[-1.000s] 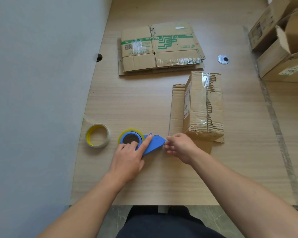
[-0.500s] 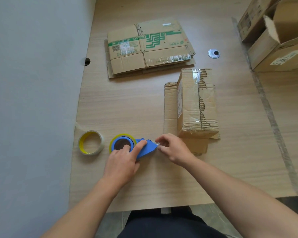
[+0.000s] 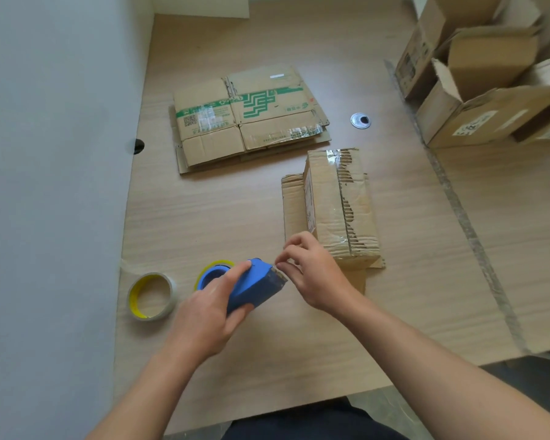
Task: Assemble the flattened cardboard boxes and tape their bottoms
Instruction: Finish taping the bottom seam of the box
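Left hand (image 3: 208,315) clenched around blue tape dispenser (image 3: 251,285), lower centre, tilted to expose cutter. Right hand (image 3: 311,274) pinches at tape end, likely freeing it. Assembled box (image 3: 340,211) just beyond, bottom up, ready for taping. Flattened boxes (image 3: 248,115) upper centre, untouched.

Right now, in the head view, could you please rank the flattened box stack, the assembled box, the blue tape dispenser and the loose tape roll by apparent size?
1. flattened box stack
2. assembled box
3. blue tape dispenser, in the left hand
4. loose tape roll

The dispenser and roll lie nearer the camera and look close in size, so their order is unsure.
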`<state>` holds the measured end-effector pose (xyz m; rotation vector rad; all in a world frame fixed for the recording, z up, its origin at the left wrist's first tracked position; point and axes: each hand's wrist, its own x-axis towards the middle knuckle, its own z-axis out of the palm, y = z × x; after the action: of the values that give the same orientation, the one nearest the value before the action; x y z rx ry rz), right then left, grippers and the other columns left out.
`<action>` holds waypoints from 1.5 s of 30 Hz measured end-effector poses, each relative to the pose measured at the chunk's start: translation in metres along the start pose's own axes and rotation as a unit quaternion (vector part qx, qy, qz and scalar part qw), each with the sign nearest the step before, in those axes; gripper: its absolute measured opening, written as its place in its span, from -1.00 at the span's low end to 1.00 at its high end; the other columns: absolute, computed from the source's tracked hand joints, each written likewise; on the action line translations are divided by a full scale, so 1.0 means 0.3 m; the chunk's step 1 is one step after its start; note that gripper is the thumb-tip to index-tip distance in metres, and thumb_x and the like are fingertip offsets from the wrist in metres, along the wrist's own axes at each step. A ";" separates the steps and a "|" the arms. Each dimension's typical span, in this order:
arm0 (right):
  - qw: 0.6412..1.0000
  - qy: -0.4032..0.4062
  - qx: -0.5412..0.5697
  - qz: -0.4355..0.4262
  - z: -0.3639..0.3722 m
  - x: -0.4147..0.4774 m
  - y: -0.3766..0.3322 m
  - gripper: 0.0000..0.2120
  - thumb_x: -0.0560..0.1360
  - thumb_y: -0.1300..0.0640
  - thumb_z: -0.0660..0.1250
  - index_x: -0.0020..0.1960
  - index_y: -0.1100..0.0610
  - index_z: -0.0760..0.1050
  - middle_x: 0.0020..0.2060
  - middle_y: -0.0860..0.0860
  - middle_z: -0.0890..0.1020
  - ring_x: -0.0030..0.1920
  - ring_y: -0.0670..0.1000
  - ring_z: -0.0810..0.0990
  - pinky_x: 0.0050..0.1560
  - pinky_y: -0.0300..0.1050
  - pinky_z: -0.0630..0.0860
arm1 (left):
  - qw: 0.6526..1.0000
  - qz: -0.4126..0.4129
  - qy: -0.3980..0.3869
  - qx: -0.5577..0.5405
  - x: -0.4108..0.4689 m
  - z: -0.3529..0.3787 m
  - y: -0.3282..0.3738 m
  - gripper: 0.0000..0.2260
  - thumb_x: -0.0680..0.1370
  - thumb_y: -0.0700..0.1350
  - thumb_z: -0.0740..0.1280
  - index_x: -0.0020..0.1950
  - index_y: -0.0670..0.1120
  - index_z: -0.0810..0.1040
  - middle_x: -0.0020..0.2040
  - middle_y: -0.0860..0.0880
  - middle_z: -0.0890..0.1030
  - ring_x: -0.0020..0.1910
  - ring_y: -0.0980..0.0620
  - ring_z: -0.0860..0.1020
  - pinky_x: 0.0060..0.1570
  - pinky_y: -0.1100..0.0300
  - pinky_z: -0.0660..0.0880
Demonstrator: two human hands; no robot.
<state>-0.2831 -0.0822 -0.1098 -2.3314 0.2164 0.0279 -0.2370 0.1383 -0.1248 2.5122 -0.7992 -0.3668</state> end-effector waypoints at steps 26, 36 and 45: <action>0.981 0.052 0.083 0.168 -0.437 -0.192 0.287 -0.80 0.58 0.12 0.37 -0.20 -0.06 0.58 -0.31 -0.10 0.65 -0.22 -0.08 0.57 -0.12 -0.16 0.49 | 0.967 0.057 -0.244 0.053 0.304 -0.229 0.300 -0.40 0.45 0.25 0.34 0.46 0.40 0.21 0.14 0.16 0.59 -0.04 0.16 0.55 -0.06 0.24 0.48; 0.978 0.017 0.130 0.164 -0.427 -0.115 0.353 -0.82 0.58 0.12 0.34 -0.20 -0.01 0.56 -0.31 -0.12 0.61 -0.27 -0.12 0.51 -0.19 -0.19 0.43 | 0.966 -0.038 -0.238 0.098 0.302 -0.248 0.319 -0.45 0.45 0.15 0.42 0.42 0.33 0.35 0.13 0.20 0.55 0.00 0.24 0.51 -0.08 0.27 0.43; 0.967 0.041 0.148 0.202 -0.379 -0.114 0.385 -0.89 0.60 0.13 0.33 -0.07 0.05 0.62 -0.20 -0.09 0.66 -0.09 -0.04 0.61 -0.02 -0.10 0.52 | 0.954 -0.056 -0.279 0.090 0.397 -0.205 0.315 -0.45 0.35 0.21 0.39 0.34 0.35 0.41 0.14 0.17 0.59 0.05 0.12 0.55 0.10 0.11 0.50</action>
<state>-0.3410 -0.2373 -0.1099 -1.9597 0.6874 0.0951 -0.1634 0.0212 -0.0366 2.6565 -0.9268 -1.1259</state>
